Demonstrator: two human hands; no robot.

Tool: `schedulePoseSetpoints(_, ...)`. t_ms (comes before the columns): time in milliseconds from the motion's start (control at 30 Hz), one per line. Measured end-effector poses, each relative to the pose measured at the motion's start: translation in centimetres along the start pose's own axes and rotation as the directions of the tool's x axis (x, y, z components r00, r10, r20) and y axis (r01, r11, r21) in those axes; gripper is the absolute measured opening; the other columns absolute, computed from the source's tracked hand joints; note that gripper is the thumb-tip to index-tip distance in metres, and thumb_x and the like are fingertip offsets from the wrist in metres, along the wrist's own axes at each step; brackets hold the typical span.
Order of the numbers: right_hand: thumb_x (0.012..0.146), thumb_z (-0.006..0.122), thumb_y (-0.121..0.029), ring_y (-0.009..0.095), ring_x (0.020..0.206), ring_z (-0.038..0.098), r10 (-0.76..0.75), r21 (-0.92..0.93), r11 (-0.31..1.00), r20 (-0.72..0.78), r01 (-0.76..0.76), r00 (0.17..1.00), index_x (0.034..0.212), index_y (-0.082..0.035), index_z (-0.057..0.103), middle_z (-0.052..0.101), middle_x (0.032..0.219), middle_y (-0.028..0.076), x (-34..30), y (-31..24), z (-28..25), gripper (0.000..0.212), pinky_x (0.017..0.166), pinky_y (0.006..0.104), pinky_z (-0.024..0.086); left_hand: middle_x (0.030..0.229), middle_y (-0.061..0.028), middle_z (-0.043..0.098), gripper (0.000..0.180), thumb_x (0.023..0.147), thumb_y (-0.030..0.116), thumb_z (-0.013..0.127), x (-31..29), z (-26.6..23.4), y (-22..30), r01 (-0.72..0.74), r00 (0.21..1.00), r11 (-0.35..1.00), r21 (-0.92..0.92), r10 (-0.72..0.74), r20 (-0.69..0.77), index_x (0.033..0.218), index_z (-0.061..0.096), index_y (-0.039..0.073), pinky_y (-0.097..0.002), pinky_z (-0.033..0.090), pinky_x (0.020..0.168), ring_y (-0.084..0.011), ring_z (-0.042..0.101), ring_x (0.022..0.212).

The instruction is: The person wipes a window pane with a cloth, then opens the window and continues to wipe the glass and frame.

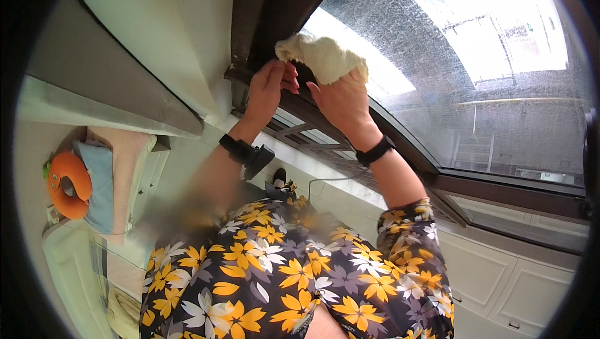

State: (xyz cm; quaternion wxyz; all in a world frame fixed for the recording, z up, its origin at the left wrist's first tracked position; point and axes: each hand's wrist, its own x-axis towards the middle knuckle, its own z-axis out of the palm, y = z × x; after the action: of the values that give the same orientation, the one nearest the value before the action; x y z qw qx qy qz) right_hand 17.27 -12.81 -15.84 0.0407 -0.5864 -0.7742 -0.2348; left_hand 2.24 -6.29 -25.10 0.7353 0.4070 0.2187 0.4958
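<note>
Head view: looking down at two bare hands, both up by a window.
Cloth: the fluffy cream cloth point(325, 54) is bunched between the hands, in front of the dark frame point(269, 23) and the edge of the glass point(412, 45); can't tell if it's touching either.
Left hand: the left hand point(270, 86) has thumb and index pinching the cloth's left end, other fingers loosely curled.
Right hand: the right hand point(344, 98) is under the cloth's other end, thumb sticking out; the cloth covers most of the fingers, so can't tell if they're spread or pressed together.
Glass: pretty speckled, tbh.
Wrists: black wristband point(375, 151) on the right, chunky black device point(257, 160) on the left.
Off left: orange neck pillow point(60, 196) on blue fabric point(99, 195).
</note>
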Motion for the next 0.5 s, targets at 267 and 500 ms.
schedulePoseSetpoints(267,0.087,0.067,-0.029,0.026,0.125,0.053,-0.009,-0.143,0.989,0.254,0.046,0.967,0.132,-0.011,0.059,0.063,0.129,0.009,-14.2,5.9,-1.6,0.049,0.109,0.0429,0.036,0.084,-0.0053,0.060,0.035,0.110,0.028,0.037,-0.2,0.1,0.5,-0.032,0.999,0.989,0.143,0.028,0.033,0.097,0.059,0.003,-0.0273,0.053,0.069,-0.0119,0.061,0.074)
schedulePoseSetpoints(500,0.089,0.064,-0.029,0.026,0.122,0.054,0.031,-0.038,0.999,0.264,-0.022,0.964,0.131,-0.011,0.059,0.063,0.127,0.009,-9.7,2.5,1.4,0.046,0.105,0.0439,0.038,0.085,-0.0048,0.058,0.034,0.109,0.025,0.038,0.1,-0.1,0.4,-0.039,0.999,0.991,0.128,0.041,-0.012,0.094,0.058,0.002,-0.0268,0.055,0.065,-0.0110,0.060,0.073)
